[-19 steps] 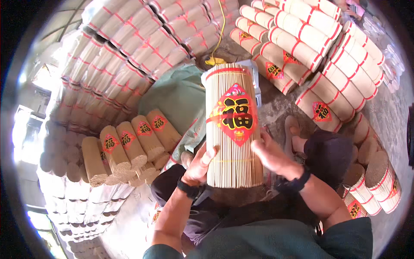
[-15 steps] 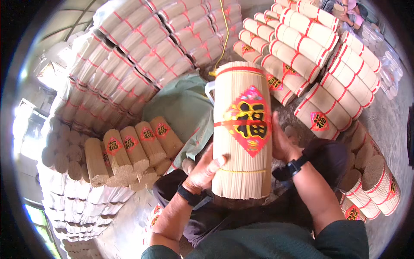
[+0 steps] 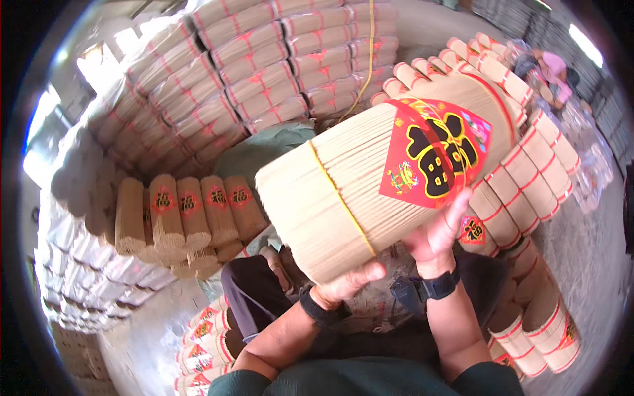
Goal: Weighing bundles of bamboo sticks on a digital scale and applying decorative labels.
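Observation:
A large cylindrical bundle of thin, pale tan sticks (image 3: 310,218) is held up in front of me, tilted with its far end toward the upper right. A red diamond paper label (image 3: 403,148) with black and gold lettering is fixed on its side, and a yellow tie and red bands circle it. My left hand (image 3: 347,282) grips the near end from below, thumb showing along the edge. My right hand (image 3: 436,231) supports the underside near the label, thumb up against the side. Most fingers of both hands are hidden beneath the bundle.
Similar bundles lie in a row at left (image 3: 188,211), in a pile at right (image 3: 522,178), and near my knees (image 3: 205,343). Plastic-wrapped stacks (image 3: 264,59) rise behind. A green sheet (image 3: 264,148) and yellow cord (image 3: 371,53) are beyond. Another person (image 3: 551,72) sits far right.
The bundle has gone from upright to tilted toward the upper right and appears closer. My right hand has shifted from its side to underneath. The view has also turned somewhat.

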`<move>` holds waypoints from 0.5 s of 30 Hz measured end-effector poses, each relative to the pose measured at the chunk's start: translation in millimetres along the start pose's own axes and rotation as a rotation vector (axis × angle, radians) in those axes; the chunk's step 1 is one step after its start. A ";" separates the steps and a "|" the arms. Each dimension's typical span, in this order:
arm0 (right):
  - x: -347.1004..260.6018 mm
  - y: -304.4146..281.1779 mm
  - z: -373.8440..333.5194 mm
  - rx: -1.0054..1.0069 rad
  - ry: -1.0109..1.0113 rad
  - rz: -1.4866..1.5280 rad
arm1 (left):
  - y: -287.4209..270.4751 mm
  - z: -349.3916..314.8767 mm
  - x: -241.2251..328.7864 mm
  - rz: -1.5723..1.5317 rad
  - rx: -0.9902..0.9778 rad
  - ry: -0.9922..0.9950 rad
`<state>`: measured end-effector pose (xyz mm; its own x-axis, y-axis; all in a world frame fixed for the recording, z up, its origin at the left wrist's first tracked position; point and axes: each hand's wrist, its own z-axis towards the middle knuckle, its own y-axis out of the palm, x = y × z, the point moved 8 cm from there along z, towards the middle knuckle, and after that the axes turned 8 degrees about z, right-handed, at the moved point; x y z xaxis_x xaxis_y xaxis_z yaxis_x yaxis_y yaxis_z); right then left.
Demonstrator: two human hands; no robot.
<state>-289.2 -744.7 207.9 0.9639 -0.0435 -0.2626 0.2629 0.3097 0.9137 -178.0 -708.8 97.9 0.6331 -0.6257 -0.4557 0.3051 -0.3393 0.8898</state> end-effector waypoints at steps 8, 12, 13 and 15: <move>12.2 -20.9 -30.1 -0.077 -0.012 -0.693 | 114.3 10.1 6.0 1.075 -0.347 0.564; -23.5 -133.4 -58.6 0.019 0.413 -0.615 | 104.7 16.2 49.1 0.846 -0.177 0.463; -31.9 -128.2 -43.9 -0.230 0.468 -1.333 | 93.6 18.4 66.6 0.796 -0.123 0.417; -8.5 -80.1 -2.7 -0.309 0.488 -1.112 | 68.3 17.1 90.4 0.754 -0.021 0.309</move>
<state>-318.5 -766.6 136.1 0.0929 -0.0888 -0.9917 0.8388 0.5437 0.0298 -112.1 -800.6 117.1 0.8403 -0.4580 0.2902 -0.2700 0.1106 0.9565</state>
